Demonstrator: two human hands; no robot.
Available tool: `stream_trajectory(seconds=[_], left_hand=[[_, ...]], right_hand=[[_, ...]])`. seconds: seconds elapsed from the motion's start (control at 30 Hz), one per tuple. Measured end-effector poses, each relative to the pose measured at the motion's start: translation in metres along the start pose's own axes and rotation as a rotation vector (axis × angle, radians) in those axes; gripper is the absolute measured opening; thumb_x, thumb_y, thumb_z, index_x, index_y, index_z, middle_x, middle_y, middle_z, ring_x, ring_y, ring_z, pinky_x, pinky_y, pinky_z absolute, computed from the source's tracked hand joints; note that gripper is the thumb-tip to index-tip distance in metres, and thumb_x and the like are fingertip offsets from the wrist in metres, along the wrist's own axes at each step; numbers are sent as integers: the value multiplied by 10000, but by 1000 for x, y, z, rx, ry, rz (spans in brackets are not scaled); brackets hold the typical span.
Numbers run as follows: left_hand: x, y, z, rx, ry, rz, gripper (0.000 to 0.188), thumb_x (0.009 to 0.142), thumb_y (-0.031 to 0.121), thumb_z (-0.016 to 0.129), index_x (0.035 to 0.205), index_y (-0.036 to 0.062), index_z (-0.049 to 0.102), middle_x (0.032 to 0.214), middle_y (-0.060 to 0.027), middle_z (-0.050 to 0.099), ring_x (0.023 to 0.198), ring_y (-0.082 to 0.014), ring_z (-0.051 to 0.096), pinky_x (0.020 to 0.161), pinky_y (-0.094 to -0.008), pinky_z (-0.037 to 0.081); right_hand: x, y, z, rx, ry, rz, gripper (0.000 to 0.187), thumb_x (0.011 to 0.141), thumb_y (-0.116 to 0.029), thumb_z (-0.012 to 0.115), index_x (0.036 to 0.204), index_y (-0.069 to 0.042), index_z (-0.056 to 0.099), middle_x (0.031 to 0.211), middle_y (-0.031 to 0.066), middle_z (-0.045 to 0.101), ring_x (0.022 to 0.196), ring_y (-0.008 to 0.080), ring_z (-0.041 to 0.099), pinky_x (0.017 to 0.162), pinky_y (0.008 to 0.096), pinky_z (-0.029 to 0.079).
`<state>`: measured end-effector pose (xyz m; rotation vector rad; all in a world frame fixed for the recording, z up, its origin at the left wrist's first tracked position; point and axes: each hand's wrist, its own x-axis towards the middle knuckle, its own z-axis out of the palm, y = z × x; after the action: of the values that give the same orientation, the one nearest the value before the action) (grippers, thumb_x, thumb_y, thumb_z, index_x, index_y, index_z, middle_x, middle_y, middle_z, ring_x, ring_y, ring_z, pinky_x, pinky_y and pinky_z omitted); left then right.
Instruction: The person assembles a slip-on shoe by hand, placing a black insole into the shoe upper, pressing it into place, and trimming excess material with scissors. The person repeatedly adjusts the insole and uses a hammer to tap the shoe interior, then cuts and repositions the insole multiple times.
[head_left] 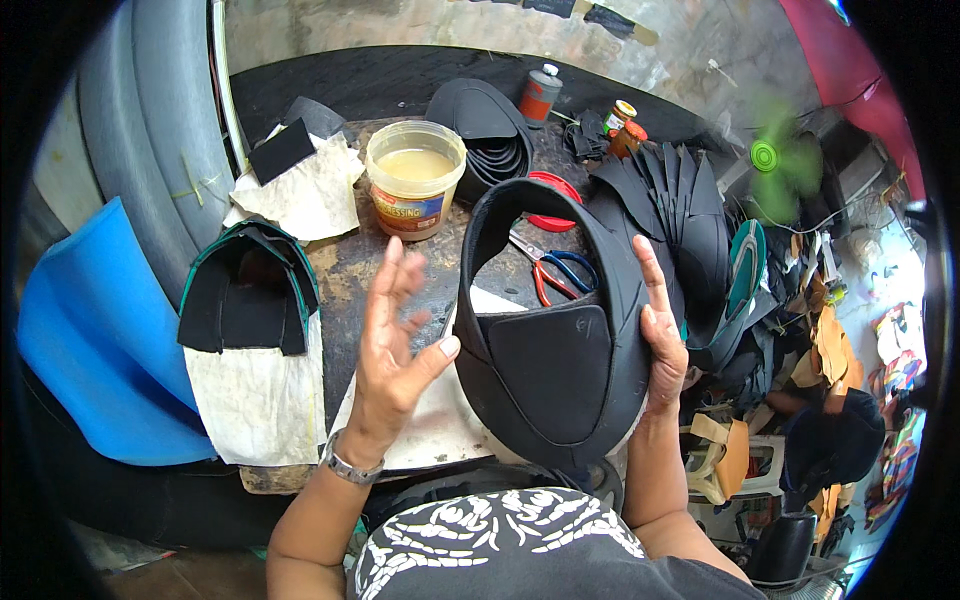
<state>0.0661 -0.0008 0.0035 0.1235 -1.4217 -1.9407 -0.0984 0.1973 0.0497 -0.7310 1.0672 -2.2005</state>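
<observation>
- Head view, centre of the frame: the right hand holds a black shoe upper upright by its right edge, fingers stretched flat along the outer side and clamped on the piece with the thumb.
- The upper is a curved black shell with a looped strap arching over its top and a darker tongue-shaped panel in its lower half; it stands above the near edge of the counter, in front of the person's chest.
- The left hand is raised just left of the upper, palm toward it, fingers spread apart and holding nothing; only the thumb tip reaches the upper's left edge. A metal wristwatch sits on that wrist.
- Upper centre: a clear plastic tub of yellowish glue stands on the counter, beside a stack of black cut pieces.
- Behind the strap loop lie scissors with red and blue handles and a red lid.
- Left of centre: a pile of black pieces with green edging rests on stained paper.
- Far left: a blue foam sheet leans beside grey rolled material.
- Upper right: a fanned row of black soles, a small orange-capped jar and a green fan.
</observation>
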Motion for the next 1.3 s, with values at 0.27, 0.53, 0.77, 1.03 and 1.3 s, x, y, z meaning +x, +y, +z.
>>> stream_trajectory(seconds=[0.27, 0.53, 0.77, 1.03, 1.3], left_hand=[[32, 60, 13, 1147, -447, 468, 545, 789, 212, 820, 1298, 84, 671, 1357, -117, 651, 1368, -324, 488, 1181, -505, 217], [48, 46, 2, 940, -658, -10, 275, 869, 309, 780, 958, 64, 693, 1107, -98, 688, 1186, -231, 609, 1209, -609, 101], [53, 54, 7, 1195, -483, 484, 415, 832, 320, 802, 1117, 34, 711, 1132, -132, 702, 1173, -264, 615, 1179, -569, 162], [76, 41, 12, 578, -710, -292, 250, 891, 158, 780, 910, -33, 620, 729, 7, 409, 684, -52, 386, 595, -260, 360], [38, 18, 1, -116, -159, -116, 522, 1032, 185, 575, 1500, 23, 413, 1336, -159, 607, 1166, -222, 632, 995, -406, 516]], right_hand=[[3, 3, 5, 14, 8, 16, 816, 938, -93, 589, 1625, -44, 151, 1575, 215, 369, 1341, 311, 547, 1144, 430, 448], [7, 11, 1, -60, 42, 13, 802, 963, -36, 572, 1639, -88, 143, 1642, 137, 272, 1402, 244, 478, 1154, 374, 409], [16, 18, 8, -182, 26, 20, 780, 941, -97, 602, 1624, -63, 228, 1635, 119, 292, 1408, 223, 460, 1173, 353, 366], [20, 18, 27, -281, -6, -80, 827, 949, -54, 615, 1638, -66, 159, 1649, 112, 269, 1390, 207, 477, 1156, 347, 375], [4, -27, 52, -1261, -448, -399, 739, 937, 33, 598, 1595, -33, 268, 1591, 201, 362, 1324, 304, 549, 1098, 410, 450]])
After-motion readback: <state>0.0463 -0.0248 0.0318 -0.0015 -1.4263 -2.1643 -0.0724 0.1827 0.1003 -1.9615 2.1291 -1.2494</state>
